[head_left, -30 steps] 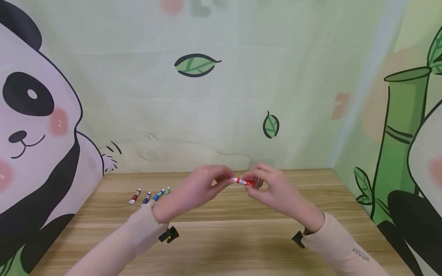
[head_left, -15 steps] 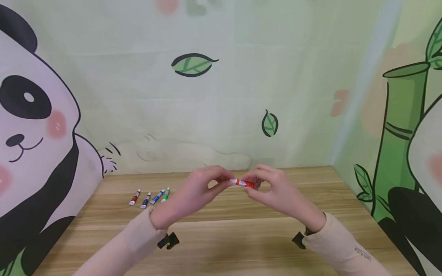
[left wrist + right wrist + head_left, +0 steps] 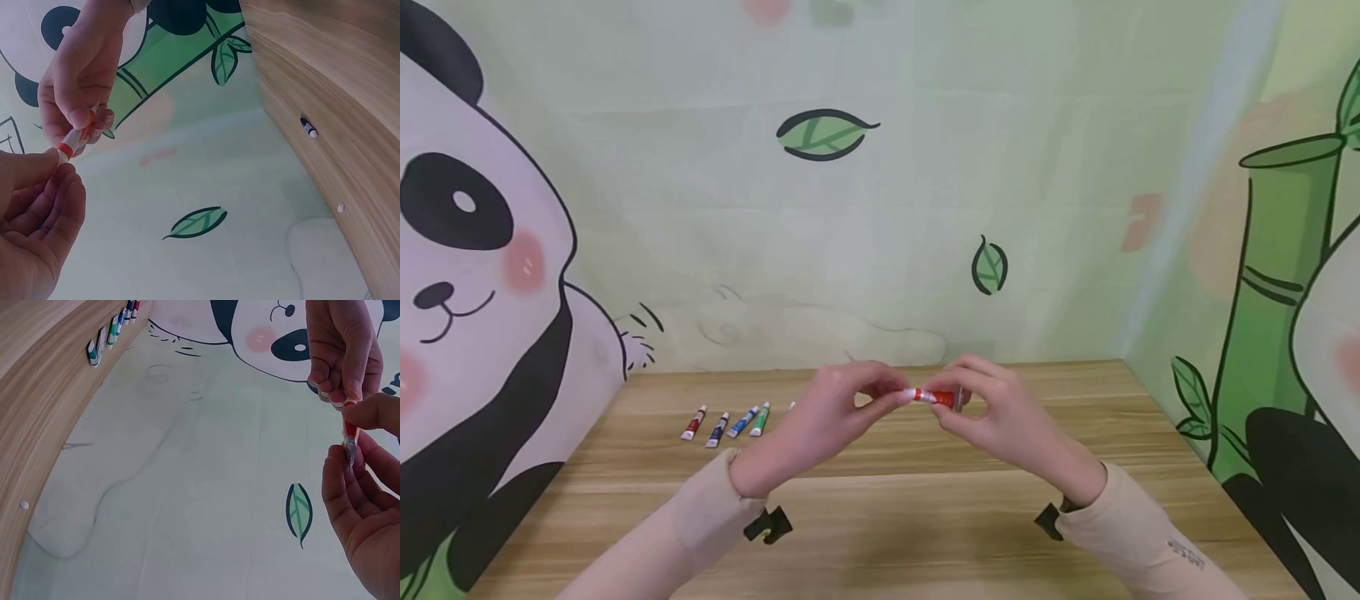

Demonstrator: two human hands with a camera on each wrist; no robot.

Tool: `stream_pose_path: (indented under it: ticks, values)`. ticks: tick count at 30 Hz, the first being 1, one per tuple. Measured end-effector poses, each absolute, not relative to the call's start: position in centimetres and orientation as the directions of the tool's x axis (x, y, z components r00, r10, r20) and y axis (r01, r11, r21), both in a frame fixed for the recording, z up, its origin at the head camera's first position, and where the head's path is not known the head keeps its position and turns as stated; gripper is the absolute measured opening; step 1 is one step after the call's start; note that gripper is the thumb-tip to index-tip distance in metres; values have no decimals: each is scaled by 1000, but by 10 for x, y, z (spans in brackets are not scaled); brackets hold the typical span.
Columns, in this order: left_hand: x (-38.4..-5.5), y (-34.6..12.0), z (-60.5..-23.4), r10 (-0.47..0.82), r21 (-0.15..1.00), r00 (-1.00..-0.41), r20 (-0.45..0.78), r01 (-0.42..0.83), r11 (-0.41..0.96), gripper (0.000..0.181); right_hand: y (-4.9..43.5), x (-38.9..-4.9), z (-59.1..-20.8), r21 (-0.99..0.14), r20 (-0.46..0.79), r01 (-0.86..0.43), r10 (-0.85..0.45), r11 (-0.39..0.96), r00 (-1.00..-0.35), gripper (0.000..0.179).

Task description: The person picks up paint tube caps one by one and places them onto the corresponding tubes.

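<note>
A small red and white paint tube [image 3: 945,399] is held in the air above the table, between both hands. My left hand [image 3: 820,425] pinches its white capped end between thumb and fingertips. My right hand [image 3: 996,408] grips the red body near the crimped end, as the right wrist view also shows, where the tube [image 3: 350,428] points toward the left hand [image 3: 344,350]. Whether the cap is loose on the tube I cannot tell, since fingertips cover it.
On the wooden table [image 3: 880,533] at left lie a dark red tube [image 3: 694,422], a dark blue tube [image 3: 717,430], a blue tube [image 3: 742,422] and a green tube [image 3: 761,419]. A small white piece [image 3: 24,504] lies apart. A printed cloth wall [image 3: 887,208] stands behind.
My left forearm has shifted slightly, so the green tube, partly covered a second ago, shows whole. Both hands keep their hold on the red tube in nearly the same place.
</note>
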State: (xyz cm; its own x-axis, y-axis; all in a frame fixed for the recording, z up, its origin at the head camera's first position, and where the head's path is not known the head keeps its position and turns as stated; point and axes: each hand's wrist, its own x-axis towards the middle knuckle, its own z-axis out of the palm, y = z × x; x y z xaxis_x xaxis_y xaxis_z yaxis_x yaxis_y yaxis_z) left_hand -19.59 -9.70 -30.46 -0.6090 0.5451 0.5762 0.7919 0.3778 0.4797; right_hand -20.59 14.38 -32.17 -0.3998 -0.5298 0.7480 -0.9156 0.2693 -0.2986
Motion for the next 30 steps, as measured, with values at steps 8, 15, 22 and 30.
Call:
stream_pose_path:
  ticks: [8, 15, 22, 30]
  values:
    - [-197, -100, -308, 570, 458, -545, 615, 835, 304, 15, 144, -205, -324, -374, 725, -893, -521, 251, -450, 28]
    - [-196, -101, -306, 526, 497, -614, 589, 788, 363, 23, 148, -208, -327, -401, 720, -877, -500, 265, -481, 30]
    - [-198, -97, -307, 543, 539, -685, 485, 724, 431, 20, 149, -206, -324, -370, 731, -891, -509, 263, -454, 31]
    - [-198, -94, -310, 562, 533, -665, 491, 740, 410, 13, 147, -207, -328, -339, 742, -905, -517, 258, -426, 31]
